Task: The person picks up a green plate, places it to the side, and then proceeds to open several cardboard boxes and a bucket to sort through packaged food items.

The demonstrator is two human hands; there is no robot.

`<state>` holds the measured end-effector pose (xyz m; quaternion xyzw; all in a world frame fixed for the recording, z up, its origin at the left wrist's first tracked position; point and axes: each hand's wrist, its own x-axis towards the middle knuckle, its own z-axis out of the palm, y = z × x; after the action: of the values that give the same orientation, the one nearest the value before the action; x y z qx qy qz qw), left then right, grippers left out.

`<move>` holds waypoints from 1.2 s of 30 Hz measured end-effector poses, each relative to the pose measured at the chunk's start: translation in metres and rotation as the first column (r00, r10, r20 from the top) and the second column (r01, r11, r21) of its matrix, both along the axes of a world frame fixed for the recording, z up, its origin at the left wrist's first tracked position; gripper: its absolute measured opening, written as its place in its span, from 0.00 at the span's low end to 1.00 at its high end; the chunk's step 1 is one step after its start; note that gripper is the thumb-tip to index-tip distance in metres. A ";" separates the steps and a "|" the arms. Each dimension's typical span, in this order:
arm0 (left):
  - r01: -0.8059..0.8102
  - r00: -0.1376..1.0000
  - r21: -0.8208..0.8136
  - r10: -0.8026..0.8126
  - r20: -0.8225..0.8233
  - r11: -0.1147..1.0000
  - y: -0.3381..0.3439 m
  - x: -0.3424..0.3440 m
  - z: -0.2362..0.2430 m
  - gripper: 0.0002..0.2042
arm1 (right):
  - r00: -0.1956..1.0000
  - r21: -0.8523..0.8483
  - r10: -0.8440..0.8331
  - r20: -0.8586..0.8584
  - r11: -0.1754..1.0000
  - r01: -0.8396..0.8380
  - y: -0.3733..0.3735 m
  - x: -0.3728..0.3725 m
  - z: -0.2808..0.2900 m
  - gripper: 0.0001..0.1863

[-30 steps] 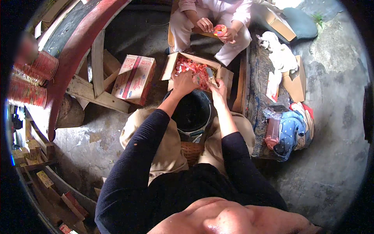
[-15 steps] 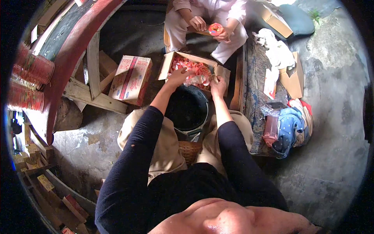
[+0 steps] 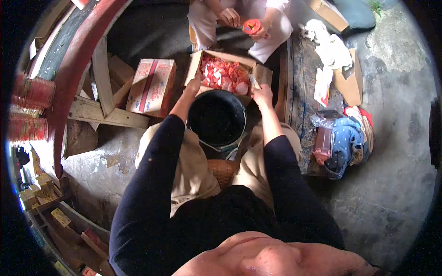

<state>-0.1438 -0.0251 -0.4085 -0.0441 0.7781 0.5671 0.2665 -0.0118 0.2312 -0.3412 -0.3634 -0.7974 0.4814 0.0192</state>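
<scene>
Just beyond the black bucket [image 3: 216, 118], an open cardboard box [image 3: 264, 75] lies with its flaps spread, filled with loose red and whitish pieces [image 3: 223, 73], too small and crumpled to name more closely. The step in hand looks like handling the box itself rather than picking through it, for both hands are out at its ends and neither is in among the pieces. From such a hold, any shift of the box would call for both ends to be borne evenly, lest the loose pieces slide over the low front edge toward the bucket.

The left hand [image 3: 194, 86] is at the near left corner, fingers mostly hidden; I cannot tell whether that grip is closed on the cardboard. The right hand [image 3: 262, 95] is at the near right corner with its fingers curled, a small pale sliver [image 3: 254, 82] showing beside it; whether this grip clasps the sliver, the box or both is unclear. The arms reach well forward, dark sleeves [image 3: 155, 161] ending along the forearms, one to either side of the bucket.
</scene>
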 end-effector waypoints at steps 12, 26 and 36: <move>0.331 0.887 -0.683 -0.462 -0.010 0.651 0.038 -0.038 -0.055 0.26 | 0.950 0.296 0.135 0.281 0.930 -0.219 0.068 0.050 0.077 0.13; 0.062 0.760 -0.926 -0.618 -0.198 0.373 -0.002 -0.058 -0.069 0.21 | 0.924 0.270 0.210 0.321 0.914 -0.302 0.051 0.017 0.088 0.13; -0.182 0.441 -0.827 -0.708 -0.552 0.532 0.009 -0.050 0.031 0.15 | 0.942 0.354 0.220 0.253 0.885 -0.301 0.043 0.013 0.091 0.13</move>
<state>-0.1938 -0.0158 -0.3774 0.2722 0.9553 0.0337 -0.1104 0.0009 0.2742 -0.2501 -0.2891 -0.9160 0.2721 -0.0567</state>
